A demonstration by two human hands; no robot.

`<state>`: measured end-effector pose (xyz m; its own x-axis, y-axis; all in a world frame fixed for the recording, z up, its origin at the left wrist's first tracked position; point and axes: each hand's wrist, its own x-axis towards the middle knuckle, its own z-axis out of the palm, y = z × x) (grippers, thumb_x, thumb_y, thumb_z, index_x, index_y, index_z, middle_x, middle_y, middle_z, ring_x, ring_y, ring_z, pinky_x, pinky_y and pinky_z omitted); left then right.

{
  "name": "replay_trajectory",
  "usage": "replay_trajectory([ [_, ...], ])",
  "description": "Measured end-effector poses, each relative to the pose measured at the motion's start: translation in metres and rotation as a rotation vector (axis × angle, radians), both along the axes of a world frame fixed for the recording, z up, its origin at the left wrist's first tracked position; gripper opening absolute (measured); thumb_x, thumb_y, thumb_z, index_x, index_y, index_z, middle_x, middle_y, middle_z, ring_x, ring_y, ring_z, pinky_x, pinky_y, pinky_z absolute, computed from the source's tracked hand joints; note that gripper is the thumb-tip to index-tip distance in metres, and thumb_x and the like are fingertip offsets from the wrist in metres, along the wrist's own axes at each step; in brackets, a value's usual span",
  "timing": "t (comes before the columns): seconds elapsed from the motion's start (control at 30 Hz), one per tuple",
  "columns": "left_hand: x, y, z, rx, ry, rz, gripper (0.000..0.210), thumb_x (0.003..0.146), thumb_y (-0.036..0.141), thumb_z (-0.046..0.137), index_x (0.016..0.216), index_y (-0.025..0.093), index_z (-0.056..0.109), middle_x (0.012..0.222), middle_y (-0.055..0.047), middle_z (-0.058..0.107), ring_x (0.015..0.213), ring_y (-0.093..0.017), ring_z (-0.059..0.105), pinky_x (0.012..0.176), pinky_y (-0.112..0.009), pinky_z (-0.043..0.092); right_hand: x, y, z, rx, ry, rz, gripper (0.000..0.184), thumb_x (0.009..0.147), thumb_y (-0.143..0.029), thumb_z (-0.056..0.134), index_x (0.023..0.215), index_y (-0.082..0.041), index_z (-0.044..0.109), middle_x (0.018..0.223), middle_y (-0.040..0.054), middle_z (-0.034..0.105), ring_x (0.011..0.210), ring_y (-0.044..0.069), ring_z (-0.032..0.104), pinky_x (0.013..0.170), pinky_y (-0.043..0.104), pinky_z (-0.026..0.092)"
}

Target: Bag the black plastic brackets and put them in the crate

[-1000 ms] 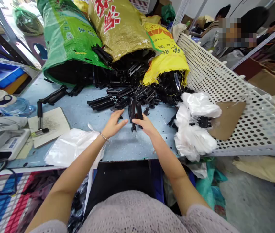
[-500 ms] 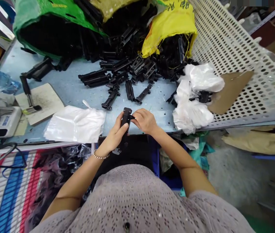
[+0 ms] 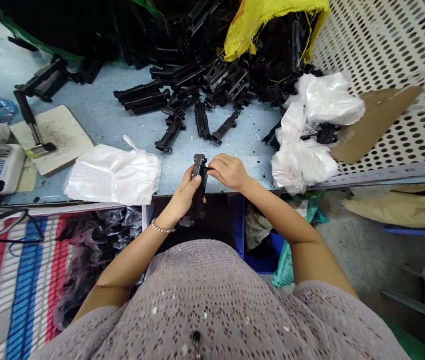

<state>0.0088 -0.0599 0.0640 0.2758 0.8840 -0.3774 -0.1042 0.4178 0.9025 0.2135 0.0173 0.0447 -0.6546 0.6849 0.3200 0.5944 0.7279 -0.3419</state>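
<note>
Left fingers (image 3: 191, 188) grasp the black part (image 3: 200, 195) — right fingers (image 3: 217, 166) touch its upper right edge, grip unclear.

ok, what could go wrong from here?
1. The black part in the left hand shows partly beyond the table's front edge; if that grip slips, it could fall off.
2. The right hand is at the part's upper end; a push there might twist it.
3. The white plastic bags reach the front edge, near the left wrist, and might get dragged off.
</note>
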Motion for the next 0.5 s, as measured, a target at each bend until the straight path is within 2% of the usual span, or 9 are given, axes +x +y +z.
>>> replay_trajectory([
  [0.1,0.001,0.003,-0.001,-0.105,-0.046,-0.025,0.075,0.095,0.064,0.054,0.154,0.022,0.035,0.064,0.002,0.061,0.05,-0.019,0.066,0.047,-0.029,0.052,-0.002,0.001,0.0,-0.061,-0.018,0.032,0.056,0.103,-0.067,0.036,0.09,-0.021,0.064,0.087,0.0101,0.063,0.086,0.026,0.058,0.077,0.038,0.045],
  [0.17,0.003,0.005,-0.004,-0.099,-0.039,0.011,0.072,0.096,0.061,0.053,0.154,0.023,0.035,0.065,0.002,0.062,0.05,-0.019,0.066,0.045,-0.028,0.051,-0.006,-0.001,0.0,-0.155,0.05,-0.038,0.057,0.105,-0.067,0.031,0.089,-0.021,0.062,0.086,0.0091,0.063,0.084,0.024,0.058,0.076,0.037,0.044],
  [0.3,0.003,0.014,-0.013,-0.017,0.027,0.161,0.067,0.097,0.057,0.054,0.154,0.027,0.035,0.084,-0.002,0.068,0.057,-0.017,0.067,0.049,-0.028,0.052,-0.016,-0.02,0.001,-0.416,0.176,-0.198,0.061,0.109,-0.062,0.018,0.092,-0.021,0.06,0.079,0.0046,0.062,0.073,0.019,0.058,0.07,0.033,0.042],
  [0.33,0.001,0.017,-0.015,0.005,0.05,0.2,0.065,0.097,0.057,0.054,0.152,0.027,0.038,0.089,-0.003,0.069,0.062,-0.018,0.068,0.052,-0.029,0.054,-0.018,-0.028,0.001,-0.408,0.161,-0.175,0.061,0.108,-0.064,0.021,0.093,-0.021,0.061,0.08,0.0049,0.063,0.074,0.02,0.058,0.07,0.033,0.041],
  [0.4,-0.004,0.024,-0.02,0.06,0.112,0.264,0.057,0.097,0.056,0.052,0.145,0.025,0.046,0.093,-0.003,0.068,0.075,-0.019,0.07,0.063,-0.03,0.057,-0.022,-0.043,-0.001,-0.291,0.082,-0.036,0.059,0.104,-0.069,0.03,0.095,-0.021,0.063,0.086,0.007,0.065,0.08,0.022,0.058,0.072,0.035,0.041],
  [0.5,-0.008,0.036,-0.032,0.082,0.182,0.269,0.04,0.096,0.054,0.054,0.117,0.021,0.065,0.09,-0.002,0.068,0.087,-0.019,0.066,0.078,-0.03,0.056,-0.028,-0.054,-0.005,-0.136,-0.048,0.217,0.054,0.101,-0.071,0.041,0.093,-0.024,0.066,0.084,0.0064,0.063,0.079,0.023,0.056,0.07,0.037,0.039],
])
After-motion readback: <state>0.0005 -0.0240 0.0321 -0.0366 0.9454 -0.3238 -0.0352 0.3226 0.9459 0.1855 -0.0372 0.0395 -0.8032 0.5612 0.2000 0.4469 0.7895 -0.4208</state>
